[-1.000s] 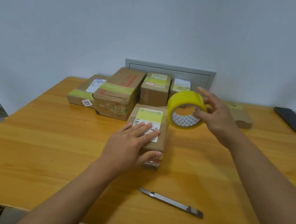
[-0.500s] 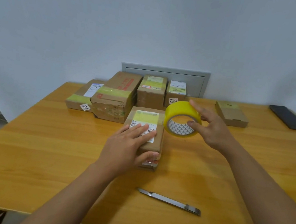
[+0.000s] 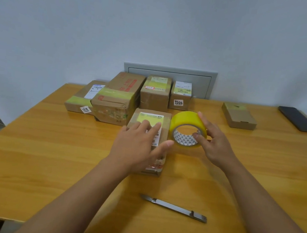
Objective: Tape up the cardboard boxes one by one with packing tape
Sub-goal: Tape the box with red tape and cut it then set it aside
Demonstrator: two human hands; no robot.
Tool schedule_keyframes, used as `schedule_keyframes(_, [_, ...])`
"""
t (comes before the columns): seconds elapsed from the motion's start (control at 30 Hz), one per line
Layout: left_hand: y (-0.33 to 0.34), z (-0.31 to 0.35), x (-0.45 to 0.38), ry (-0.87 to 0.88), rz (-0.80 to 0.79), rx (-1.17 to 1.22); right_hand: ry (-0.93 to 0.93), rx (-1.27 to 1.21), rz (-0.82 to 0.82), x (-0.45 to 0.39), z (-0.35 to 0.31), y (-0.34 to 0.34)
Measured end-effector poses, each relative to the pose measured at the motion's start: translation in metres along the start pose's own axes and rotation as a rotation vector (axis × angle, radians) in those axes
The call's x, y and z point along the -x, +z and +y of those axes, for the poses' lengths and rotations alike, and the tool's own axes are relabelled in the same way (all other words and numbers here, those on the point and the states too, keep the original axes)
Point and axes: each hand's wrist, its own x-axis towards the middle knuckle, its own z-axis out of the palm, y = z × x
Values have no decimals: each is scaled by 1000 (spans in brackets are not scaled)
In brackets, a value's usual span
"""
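Head view, left hand flat with straight fingers on the small box at mid-table, thumb touching the tape roll, right hand gripping that roll just beside the box, knife nearer, taped boxes behind.

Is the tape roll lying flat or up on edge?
On edge: the tape roll shows its open core to the camera, gripped by the right hand.

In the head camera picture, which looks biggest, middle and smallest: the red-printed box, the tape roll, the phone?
1. Red-printed box
2. Tape roll and phone look alike; the roll sits nearer the camera, so no ranking.
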Motion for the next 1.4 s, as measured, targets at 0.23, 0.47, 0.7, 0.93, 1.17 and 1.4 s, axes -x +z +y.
schedule_keyframes(0.23, [2,0,-29,-47,-179,52,29,-28,9,3,2,4])
schedule_keyframes(0.47, [-2,-7,-37,-58,-317,35,38,-31,12,3,4,7])
schedule_keyframes(0.7, [9,-11,-40,63,-359,-4,33,-47,22,4,7,10])
schedule_keyframes(0.93, [12,-14,-41,139,-348,3,39,-79,35,7,14,16])
schedule_keyframes(1.17, [9,-9,-38,57,-323,23,44,-16,16,7,6,11])
schedule_keyframes(1.4, [3,-10,-36,-4,-345,73,16,64,-10,3,-8,5])
